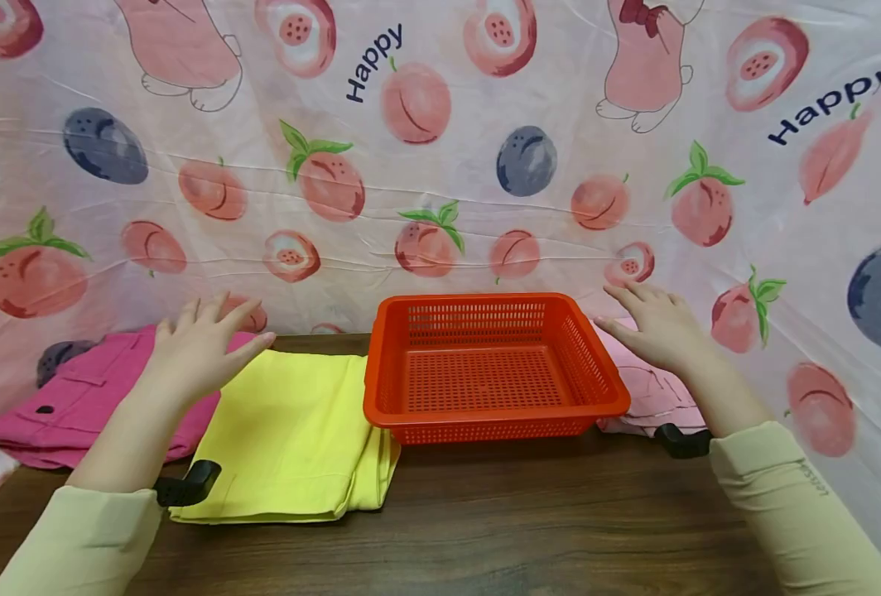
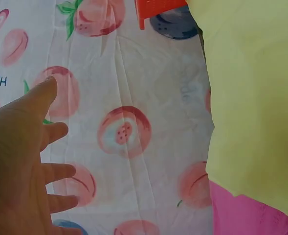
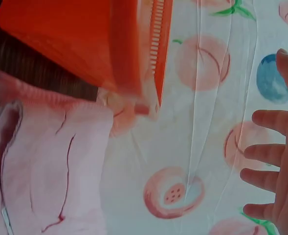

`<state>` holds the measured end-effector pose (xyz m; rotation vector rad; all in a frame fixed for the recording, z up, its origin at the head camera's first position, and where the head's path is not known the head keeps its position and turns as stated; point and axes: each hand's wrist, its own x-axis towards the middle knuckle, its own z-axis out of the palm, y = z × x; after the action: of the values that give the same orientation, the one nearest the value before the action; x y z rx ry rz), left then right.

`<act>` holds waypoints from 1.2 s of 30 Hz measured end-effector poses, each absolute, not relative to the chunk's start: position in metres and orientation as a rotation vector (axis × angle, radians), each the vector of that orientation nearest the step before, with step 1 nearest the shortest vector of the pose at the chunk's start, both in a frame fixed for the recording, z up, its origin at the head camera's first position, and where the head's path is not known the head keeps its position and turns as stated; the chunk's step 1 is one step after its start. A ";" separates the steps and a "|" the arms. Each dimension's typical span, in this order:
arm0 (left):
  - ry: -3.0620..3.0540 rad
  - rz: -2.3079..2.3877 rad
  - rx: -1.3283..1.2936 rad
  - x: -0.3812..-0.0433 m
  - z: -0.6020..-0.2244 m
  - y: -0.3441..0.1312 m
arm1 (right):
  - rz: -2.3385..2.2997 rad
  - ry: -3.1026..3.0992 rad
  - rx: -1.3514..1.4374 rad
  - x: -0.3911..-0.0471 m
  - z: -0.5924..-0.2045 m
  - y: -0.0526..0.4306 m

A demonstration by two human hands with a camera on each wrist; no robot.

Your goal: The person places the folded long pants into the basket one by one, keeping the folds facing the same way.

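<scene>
Both hands hold nothing, their fingers spread and straight. In the head view my left hand (image 1: 198,352) hovers over the place where a folded yellow cloth (image 1: 284,439) meets a folded magenta garment (image 1: 101,389). On the other side my right hand (image 1: 657,327) is raised beside the right rim of a red-orange plastic basket (image 1: 485,422), overlapping a folded light pink garment (image 1: 649,393). The basket's perforated floor shows with nothing on it. The yellow cloth (image 2: 256,98) fills the right of the left wrist view; the pink garment (image 3: 51,161) lies lower left in the right wrist view.
A dark wooden table (image 1: 522,513) carries the basket and the folded fabrics. Behind and to the sides hangs a pale sheet (image 1: 440,165) printed with peaches and bunnies. Black wrist straps (image 1: 190,484) sit at the sleeve cuffs.
</scene>
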<state>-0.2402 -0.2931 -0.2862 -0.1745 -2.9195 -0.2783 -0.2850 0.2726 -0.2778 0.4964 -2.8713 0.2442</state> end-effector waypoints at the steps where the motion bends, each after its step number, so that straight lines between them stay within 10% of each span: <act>1: -2.909 -0.269 -0.186 -0.238 -0.287 -0.293 | 0.248 -2.867 0.504 -0.284 -0.278 0.271; 36: -2.854 -0.276 -0.222 -0.189 -0.315 -0.319 | 0.268 -2.557 0.928 -0.254 -0.298 0.171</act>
<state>-0.1888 -0.3187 -0.3146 -0.2216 -2.8543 -0.2756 -0.2540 0.1714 -0.2975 0.9280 -2.5569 0.2677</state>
